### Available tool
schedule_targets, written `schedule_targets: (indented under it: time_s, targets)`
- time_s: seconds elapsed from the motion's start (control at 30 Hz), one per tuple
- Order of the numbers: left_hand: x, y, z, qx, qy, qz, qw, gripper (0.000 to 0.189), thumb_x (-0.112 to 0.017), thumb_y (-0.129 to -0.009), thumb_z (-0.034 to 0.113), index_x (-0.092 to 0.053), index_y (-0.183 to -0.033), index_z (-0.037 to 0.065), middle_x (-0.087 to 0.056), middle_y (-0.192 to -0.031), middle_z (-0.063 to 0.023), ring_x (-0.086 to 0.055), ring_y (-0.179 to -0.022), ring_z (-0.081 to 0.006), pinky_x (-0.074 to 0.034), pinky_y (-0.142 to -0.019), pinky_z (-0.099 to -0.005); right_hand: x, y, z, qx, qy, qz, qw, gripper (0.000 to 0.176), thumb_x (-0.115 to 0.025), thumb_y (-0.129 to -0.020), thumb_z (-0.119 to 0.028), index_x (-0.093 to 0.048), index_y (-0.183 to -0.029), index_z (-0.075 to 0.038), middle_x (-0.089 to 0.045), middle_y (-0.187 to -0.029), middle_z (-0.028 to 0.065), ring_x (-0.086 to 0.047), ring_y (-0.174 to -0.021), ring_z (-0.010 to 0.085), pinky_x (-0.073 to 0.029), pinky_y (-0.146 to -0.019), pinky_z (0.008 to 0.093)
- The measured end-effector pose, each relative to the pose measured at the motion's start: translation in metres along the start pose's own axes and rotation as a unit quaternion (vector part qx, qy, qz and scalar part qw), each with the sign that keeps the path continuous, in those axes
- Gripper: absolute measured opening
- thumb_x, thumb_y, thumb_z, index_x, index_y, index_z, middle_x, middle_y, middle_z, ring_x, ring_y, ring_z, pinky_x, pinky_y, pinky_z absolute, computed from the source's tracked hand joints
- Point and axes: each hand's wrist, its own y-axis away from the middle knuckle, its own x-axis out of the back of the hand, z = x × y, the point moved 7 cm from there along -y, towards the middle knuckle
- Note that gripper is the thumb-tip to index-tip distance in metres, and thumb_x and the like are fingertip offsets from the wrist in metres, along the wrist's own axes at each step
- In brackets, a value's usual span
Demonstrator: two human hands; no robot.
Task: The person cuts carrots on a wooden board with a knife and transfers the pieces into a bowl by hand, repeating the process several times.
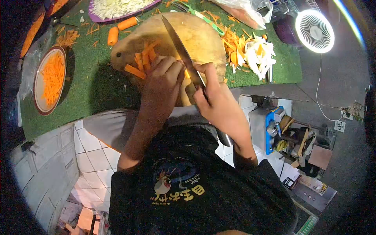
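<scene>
My right hand [221, 98] is wrapped around the handle of a large kitchen knife [176, 41], its blade slanting up and left over the round wooden cutting board [203, 37]. Curled fingers of my left hand [162, 76] press down on a carrot piece just left of the blade; most of that piece is hidden under them. Cut carrot sticks [143, 58] lie on the board beyond my left knuckles. Two carrot chunks [112, 36] rest on the green mat at the board's upper left edge. A green-handled peeler [207, 24] lies along the board's far edge.
An oval plate of shredded carrot [39, 94] stands on the green mat [86, 86] at left. A purple-rimmed plate of shredded white vegetable [92, 13] is at the back. Carrot peelings [233, 43] and pale vegetable scraps [260, 56] are piled right, near a lit fan [314, 31].
</scene>
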Motion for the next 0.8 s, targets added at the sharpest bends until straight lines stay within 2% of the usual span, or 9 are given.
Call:
schedule_targets:
  time_s: [0.13,0.23,0.3,0.47,0.53,0.57,0.7,0.73,0.8]
  targets:
    - [-0.002,0.001,-0.001,-0.004,-0.003,0.005,1.000,0.007,-0.064,-0.091,0.004,-0.062,-0.095,-0.002,-0.060,-0.096,-0.0168,-0.058,-0.100,-0.0363,-0.049,-0.088,-0.0460,-0.001,-0.002,-0.002,-0.016,-0.037,-0.026,0.999,0.044,-0.056,-0.094,-0.002,-0.041,-0.135,-0.003,-0.064,-0.092,0.0350,-0.062,-0.084,0.0541,-0.047,-0.076,0.0550]
    - [0.000,0.001,-0.001,-0.011,0.004,0.013,1.000,0.007,-0.062,-0.091,0.004,-0.062,-0.095,-0.002,-0.060,-0.095,-0.0171,-0.058,-0.099,-0.0365,-0.049,-0.089,-0.0459,-0.005,0.005,0.002,-0.095,-0.032,-0.084,0.991,0.044,-0.057,-0.094,-0.003,-0.039,-0.134,-0.001,-0.063,-0.090,0.0361,-0.062,-0.087,0.0554,-0.047,-0.077,0.0567]
    - [-0.002,0.001,-0.004,-0.013,0.012,0.026,1.000,0.008,-0.062,-0.091,0.004,-0.062,-0.096,-0.002,-0.059,-0.096,-0.0171,-0.058,-0.100,-0.0367,-0.049,-0.089,-0.0460,-0.005,0.003,-0.007,0.029,-0.003,-0.014,0.999,0.036,-0.054,-0.093,0.000,-0.036,-0.124,0.000,-0.059,-0.076,0.0365,-0.059,-0.081,0.0591,-0.044,-0.069,0.0641]
    - [-0.002,0.006,-0.008,-0.046,0.072,0.044,0.995,0.012,-0.059,-0.090,0.004,-0.061,-0.099,-0.002,-0.058,-0.097,-0.0172,-0.056,-0.101,-0.0379,-0.048,-0.089,-0.0465,-0.010,-0.012,-0.013,0.050,0.007,-0.022,0.998,0.035,-0.054,-0.093,0.000,-0.040,-0.125,0.000,-0.059,-0.084,0.0382,-0.057,-0.084,0.0604,-0.044,-0.072,0.0634]
    - [0.001,0.006,-0.006,-0.052,0.079,0.055,0.994,0.011,-0.058,-0.091,0.005,-0.061,-0.098,-0.003,-0.057,-0.096,-0.0177,-0.056,-0.100,-0.0384,-0.047,-0.088,-0.0468,-0.010,-0.014,-0.008,-0.030,-0.041,-0.048,0.998,0.040,-0.053,-0.093,0.000,-0.039,-0.131,0.000,-0.059,-0.082,0.0373,-0.058,-0.083,0.0599,-0.044,-0.073,0.0621]
    - [0.003,0.005,-0.005,-0.058,0.086,0.064,0.993,0.010,-0.056,-0.091,0.005,-0.060,-0.096,-0.003,-0.057,-0.095,-0.0183,-0.056,-0.098,-0.0390,-0.047,-0.087,-0.0470,-0.009,-0.013,-0.007,-0.026,-0.039,-0.048,0.998,0.040,-0.053,-0.093,0.000,-0.039,-0.131,0.000,-0.059,-0.082,0.0373,-0.058,-0.083,0.0599,-0.044,-0.073,0.0621]
    - [0.008,0.001,-0.004,-0.033,0.096,0.026,0.994,0.010,-0.055,-0.092,0.006,-0.059,-0.093,-0.004,-0.056,-0.092,-0.0193,-0.055,-0.096,-0.0401,-0.046,-0.084,-0.0479,-0.002,-0.011,0.004,0.036,-0.047,0.022,0.998,0.042,-0.051,-0.098,-0.003,-0.037,-0.137,-0.005,-0.062,-0.074,0.0178,-0.061,-0.051,0.0321,-0.048,-0.050,0.0415]
    - [0.008,0.001,-0.005,-0.033,0.097,0.024,0.994,0.010,-0.055,-0.092,0.005,-0.059,-0.091,-0.004,-0.055,-0.091,-0.0195,-0.055,-0.095,-0.0404,-0.045,-0.084,-0.0483,-0.003,-0.011,0.008,0.039,-0.047,0.023,0.998,0.042,-0.051,-0.098,-0.003,-0.037,-0.137,-0.005,-0.062,-0.074,0.0178,-0.061,-0.051,0.0321,-0.048,-0.050,0.0415]
    - [0.006,0.002,-0.005,-0.033,0.098,0.022,0.994,0.010,-0.055,-0.091,0.005,-0.058,-0.090,-0.004,-0.055,-0.090,-0.0197,-0.055,-0.095,-0.0406,-0.045,-0.083,-0.0486,0.001,-0.008,-0.004,0.142,-0.007,0.074,0.987,0.044,-0.051,-0.098,-0.004,-0.036,-0.139,-0.005,-0.061,-0.073,0.0173,-0.060,-0.049,0.0302,-0.048,-0.052,0.0418]
